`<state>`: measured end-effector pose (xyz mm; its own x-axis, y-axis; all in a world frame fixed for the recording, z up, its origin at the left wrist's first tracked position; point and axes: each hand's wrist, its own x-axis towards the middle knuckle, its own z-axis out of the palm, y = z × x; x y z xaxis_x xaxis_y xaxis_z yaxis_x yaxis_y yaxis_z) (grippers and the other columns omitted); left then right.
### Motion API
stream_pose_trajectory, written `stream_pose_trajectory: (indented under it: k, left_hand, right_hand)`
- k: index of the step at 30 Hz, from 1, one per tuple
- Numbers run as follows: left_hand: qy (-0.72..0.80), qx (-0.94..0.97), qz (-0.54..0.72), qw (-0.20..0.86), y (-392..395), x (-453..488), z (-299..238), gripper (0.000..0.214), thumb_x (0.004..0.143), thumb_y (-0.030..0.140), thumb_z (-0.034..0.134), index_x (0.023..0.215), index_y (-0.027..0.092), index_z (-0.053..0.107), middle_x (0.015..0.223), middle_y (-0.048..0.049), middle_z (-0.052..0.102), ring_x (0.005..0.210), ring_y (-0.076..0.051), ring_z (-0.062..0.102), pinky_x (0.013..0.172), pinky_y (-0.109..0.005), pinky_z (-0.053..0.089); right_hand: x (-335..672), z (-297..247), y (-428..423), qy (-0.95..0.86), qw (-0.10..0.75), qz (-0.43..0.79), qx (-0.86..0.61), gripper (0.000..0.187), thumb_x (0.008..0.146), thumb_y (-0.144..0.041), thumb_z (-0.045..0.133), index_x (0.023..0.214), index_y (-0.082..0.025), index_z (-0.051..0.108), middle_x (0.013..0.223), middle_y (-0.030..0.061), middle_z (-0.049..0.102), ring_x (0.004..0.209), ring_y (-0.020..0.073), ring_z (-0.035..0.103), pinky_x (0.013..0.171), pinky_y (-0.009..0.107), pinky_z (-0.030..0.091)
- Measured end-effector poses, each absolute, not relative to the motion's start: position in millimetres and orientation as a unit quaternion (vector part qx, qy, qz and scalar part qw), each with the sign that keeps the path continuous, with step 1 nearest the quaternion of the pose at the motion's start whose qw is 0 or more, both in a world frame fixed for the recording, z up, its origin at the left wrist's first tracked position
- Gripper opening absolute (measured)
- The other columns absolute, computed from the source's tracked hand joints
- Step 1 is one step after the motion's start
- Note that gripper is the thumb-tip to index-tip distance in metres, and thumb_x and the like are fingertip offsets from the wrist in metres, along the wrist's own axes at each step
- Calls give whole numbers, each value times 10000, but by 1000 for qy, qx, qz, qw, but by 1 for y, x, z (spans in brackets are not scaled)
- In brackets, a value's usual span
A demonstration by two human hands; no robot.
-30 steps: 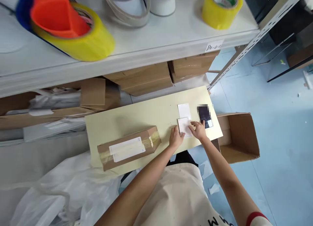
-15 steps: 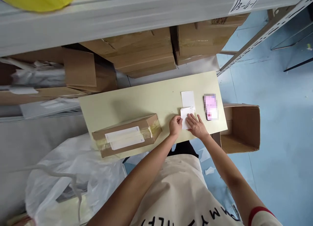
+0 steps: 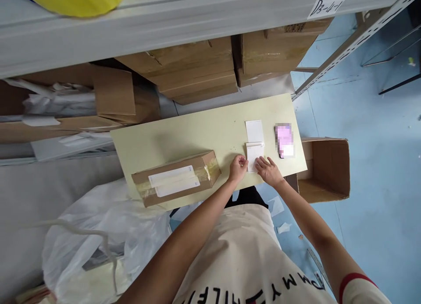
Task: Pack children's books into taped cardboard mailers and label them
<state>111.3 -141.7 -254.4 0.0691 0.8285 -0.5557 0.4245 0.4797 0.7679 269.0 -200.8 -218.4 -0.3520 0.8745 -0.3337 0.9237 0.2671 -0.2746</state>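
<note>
A small white paper pad or folded sheet [image 3: 254, 154] lies near the front edge of the pale yellow table [image 3: 197, 129]. At its left edge my left hand [image 3: 238, 168] is closed, thumb and fingertips pinched together; whatever is between them is too small to make out. My right hand [image 3: 271, 171] is open, its fingers resting on the lower right of the white paper. Just beyond, a second white sheet [image 3: 254, 131] lies flat. To the right is a pink item [image 3: 284, 135], blurred out, with a white patch at its lower end.
A taped cardboard box [image 3: 176, 177] with white labels sits on the table's left. An open carton [image 3: 329, 168] stands beyond the right end. Large cartons [image 3: 197, 67] line the back under a grey shelf beam [image 3: 197, 28]. Clear plastic sheeting [image 3: 98, 220] lies lower left.
My right hand has slid down and right off the middle of the white paper, uncovering more of it. My left hand stays pinched at the paper's left edge. The view has shifted slightly.
</note>
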Motion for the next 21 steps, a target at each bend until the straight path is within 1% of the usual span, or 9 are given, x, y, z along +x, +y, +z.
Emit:
stream_pose_trajectory:
  k: [2, 5, 7, 10, 12, 13, 15, 18, 21]
  left_hand:
    - [654, 480, 175, 558, -145, 108, -251, 100, 787, 209, 612, 878, 197, 573, 864, -29, 664, 771, -149, 630, 775, -299, 509]
    - [644, 495, 172, 558, -150, 104, -242, 128, 844, 303, 575, 909, 193, 577, 904, -48, 667, 826, -163, 642, 784, -301, 512]
    - [623, 527, 179, 549, -151, 100, -232, 197, 867, 349, 547, 981, 194, 586, 998, -70, 665, 911, -183, 647, 791, -309, 516]
    - [544, 641, 188, 509, -150, 94, -213, 390, 784, 322, 647, 1151, 213, 577, 1207, -98, 614, 1112, -238, 597, 885, -359, 507]
    - [482, 722, 182, 461, -147, 92, -200, 471, 712, 242, 704, 1170, 221, 595, 1276, -102, 590, 1209, -267, 542, 982, -397, 462]
    - [463, 751, 176, 438, -146, 92, -194, 413, 717, 203, 691, 1123, 225, 625, 1250, -96, 612, 1208, -267, 545, 1005, -404, 444]
    - [453, 778, 166, 403, -141, 92, -183, 207, 788, 155, 606, 970, 230, 673, 1101, -76, 684, 1104, -243, 606, 989, -405, 444]
    - [465, 772, 186, 391, -131, 90, -168, 179, 880, 178, 508, 838, 230, 674, 898, -46, 720, 917, -206, 659, 905, -380, 479]
    - [476, 735, 222, 429, -114, 80, -156, 140, 884, 257, 537, 851, 223, 669, 890, -34, 725, 860, -185, 666, 810, -319, 513]
  right_hand:
    - [268, -218, -204, 794, 46, -221, 565, 315, 911, -43, 425, 1094, -185, 639, 1304, 118, 632, 1262, 251, 538, 1052, 440, 401]
    - [268, -217, -204, 780, 34, -238, 578, 385, 902, 4, 359, 1027, -202, 660, 1039, 79, 727, 968, 210, 660, 1034, 404, 388]
    - [267, -214, -201, 764, 15, -239, 599, 363, 912, -12, 365, 966, -195, 674, 873, 68, 725, 801, 202, 651, 995, 386, 394]
    - [265, -205, -194, 755, -23, -214, 620, 304, 943, -81, 401, 892, -181, 683, 783, 80, 695, 747, 220, 608, 863, 362, 426]
    - [262, -198, -191, 759, -43, -192, 620, 299, 951, -96, 408, 882, -183, 685, 791, 84, 690, 763, 223, 592, 802, 348, 427]
    - [261, -194, -189, 763, -54, -186, 617, 302, 954, -96, 404, 892, -188, 685, 800, 82, 690, 775, 221, 590, 795, 343, 427]
    - [259, -188, -188, 759, -90, -184, 618, 298, 970, -122, 400, 920, -203, 682, 814, 72, 692, 800, 216, 593, 809, 341, 432]
    - [259, -185, -185, 705, -197, -196, 653, 207, 969, -277, 491, 1068, -191, 651, 957, 99, 701, 929, 240, 614, 865, 367, 460]
    - [262, -189, -175, 614, -314, -228, 687, 530, 871, -432, 639, 1299, -142, 521, 1257, 169, 619, 1170, 286, 566, 945, 408, 477]
